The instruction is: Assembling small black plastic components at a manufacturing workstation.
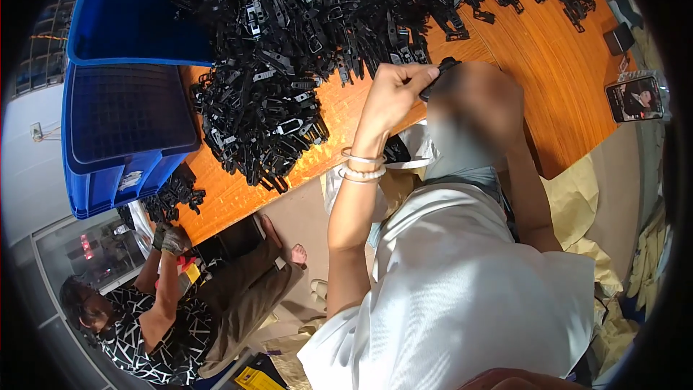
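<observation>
Left hand (395, 92) and right hand (498, 97), two in all, are raised over the desk (563, 94), where black plastic parts (325, 14), too many to count, are heaped. One dark, slim piece (446, 66) is pinched above the desk by left thumb and fingers, forearm extended; the right hand's grip, blurred, cannot be told.

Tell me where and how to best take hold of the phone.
Probably pinch the phone by its left short edge, coming from the table side: it is turned sideways, screen toward the camera, and that end looks free.
</observation>
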Demonstrator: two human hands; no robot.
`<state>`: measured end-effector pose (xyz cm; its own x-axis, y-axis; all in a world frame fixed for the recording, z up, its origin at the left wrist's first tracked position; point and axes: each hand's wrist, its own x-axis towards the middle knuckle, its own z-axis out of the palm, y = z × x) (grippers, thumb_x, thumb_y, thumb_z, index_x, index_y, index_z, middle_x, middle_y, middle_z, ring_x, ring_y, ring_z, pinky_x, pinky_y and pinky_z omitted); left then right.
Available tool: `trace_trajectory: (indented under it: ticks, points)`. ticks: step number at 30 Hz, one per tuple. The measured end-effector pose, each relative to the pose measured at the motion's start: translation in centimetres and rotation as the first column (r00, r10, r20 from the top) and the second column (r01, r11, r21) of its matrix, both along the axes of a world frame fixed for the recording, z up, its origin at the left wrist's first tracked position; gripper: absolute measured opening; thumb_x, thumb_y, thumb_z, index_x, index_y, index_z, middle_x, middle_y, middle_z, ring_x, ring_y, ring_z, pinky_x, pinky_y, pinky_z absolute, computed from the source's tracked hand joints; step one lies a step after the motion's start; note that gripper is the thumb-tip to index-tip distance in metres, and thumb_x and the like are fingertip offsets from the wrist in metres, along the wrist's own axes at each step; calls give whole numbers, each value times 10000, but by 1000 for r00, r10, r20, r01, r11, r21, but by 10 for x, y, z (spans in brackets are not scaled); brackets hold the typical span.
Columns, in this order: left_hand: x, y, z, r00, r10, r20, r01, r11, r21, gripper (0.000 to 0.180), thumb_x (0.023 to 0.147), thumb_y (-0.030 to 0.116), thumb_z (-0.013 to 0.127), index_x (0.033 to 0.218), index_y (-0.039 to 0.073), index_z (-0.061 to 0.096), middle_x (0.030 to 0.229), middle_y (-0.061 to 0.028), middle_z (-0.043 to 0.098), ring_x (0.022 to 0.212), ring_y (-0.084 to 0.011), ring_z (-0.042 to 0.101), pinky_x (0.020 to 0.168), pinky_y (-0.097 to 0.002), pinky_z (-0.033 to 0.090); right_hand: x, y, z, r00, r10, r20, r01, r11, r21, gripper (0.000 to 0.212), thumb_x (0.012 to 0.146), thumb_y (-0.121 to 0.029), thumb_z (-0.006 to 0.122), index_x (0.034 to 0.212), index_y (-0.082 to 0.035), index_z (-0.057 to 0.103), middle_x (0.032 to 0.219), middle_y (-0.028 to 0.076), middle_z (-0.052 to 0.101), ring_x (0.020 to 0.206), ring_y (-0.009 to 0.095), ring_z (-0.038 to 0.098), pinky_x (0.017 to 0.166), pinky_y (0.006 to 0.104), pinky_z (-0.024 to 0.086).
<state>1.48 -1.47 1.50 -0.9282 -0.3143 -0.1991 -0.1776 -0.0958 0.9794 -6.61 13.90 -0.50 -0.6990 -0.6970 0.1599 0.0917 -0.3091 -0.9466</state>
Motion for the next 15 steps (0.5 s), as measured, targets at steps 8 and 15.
trace_trajectory:
  ticks: [8, 15]
  points:
    - [28, 16, 15, 998, -37, -46, 8, 860, -510, 358, 686, 54, 621, 1018, -52, 536, 723, -185, 593, 568, -217, 558, 562, -284, 437, 12, -8, 12, 962, -194, -190, 211, 975, 75, 205, 713, 53, 544, 917, 37, 553, 898, 61, 534, 785, 98, 512, 707, 204, 412]
    - [39, 17, 18, 996, -87, 7, 77, 835, -545, 312, 715, 52, 613, 1003, -47, 544, 777, -141, 606, 614, -128, 582, 540, -224, 447, 11, 0, -5, 981, 69, -180, -37, 984, 175, 270, 742, 66, 489, 1008, 32, 523, 960, 60, 514, 745, 77, 502, 591, 171, 396]
